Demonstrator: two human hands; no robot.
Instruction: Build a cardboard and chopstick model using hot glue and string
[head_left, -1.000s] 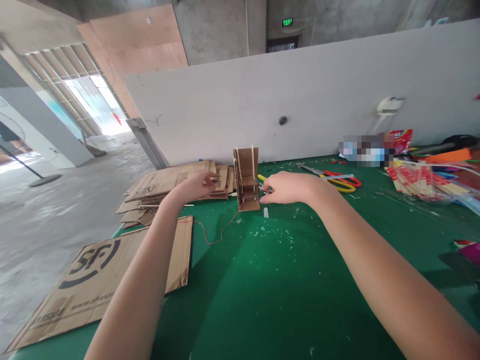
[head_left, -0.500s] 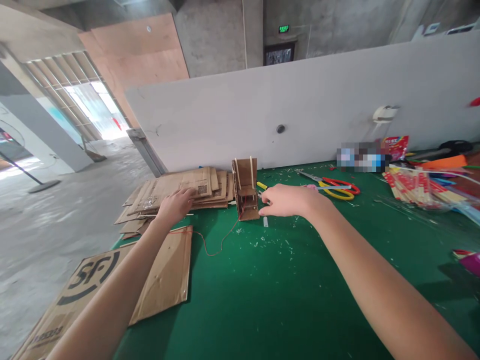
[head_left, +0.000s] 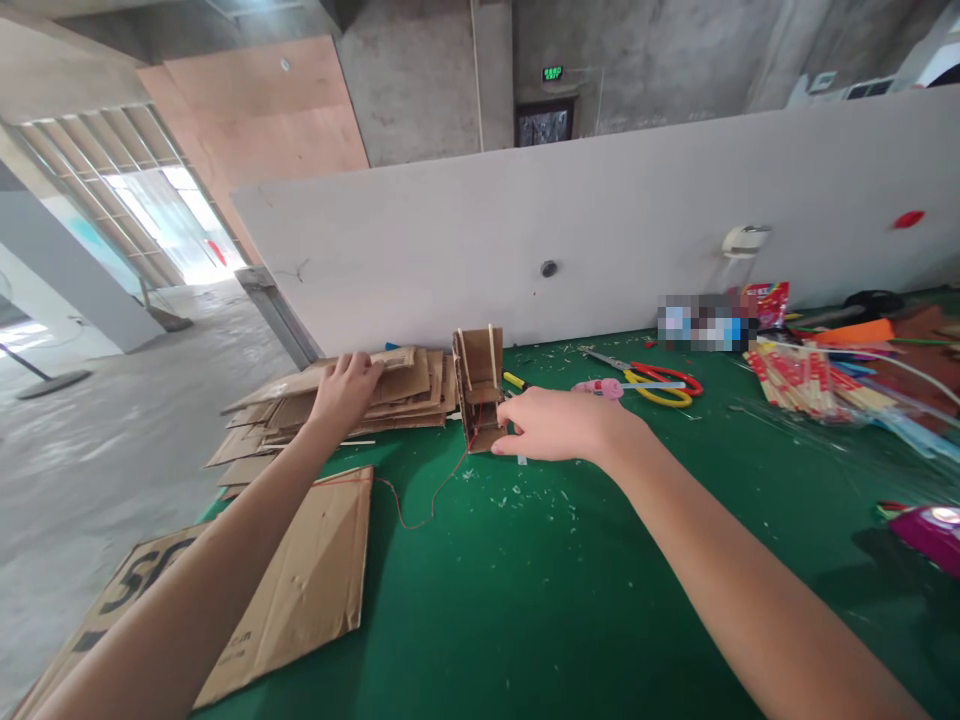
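Note:
On the left, my left hand [head_left: 346, 388] has its fingers curled over the top cardboard sheet [head_left: 296, 384] of a stack of brown pieces, and that sheet is tilted up a little. A small upright cardboard model [head_left: 484, 374] with two thin wooden sticks stands right of the stack. My right hand [head_left: 553, 422] is at the model's lower right edge, thumb and forefinger curled around it; its other fingers are hidden. A thin red wire [head_left: 433, 500] runs from the model toward a larger cardboard sheet [head_left: 322, 570] at the front left, partly beneath my left forearm.
Behind my right hand lie a yellow cutter [head_left: 514, 381], a pink-handled tool [head_left: 606, 388] and red-and-yellow-handled scissors [head_left: 664, 385]. Red-and-white packets [head_left: 795, 380] and a purple object [head_left: 926, 535] are at the right. A white partition [head_left: 420, 240] borders the green table [head_left: 480, 620].
My left hand has raised and shifted the top cardboard sheet. My right hand has come slightly closer, its fingertips now at the model's edge. The whole view has turned a little right.

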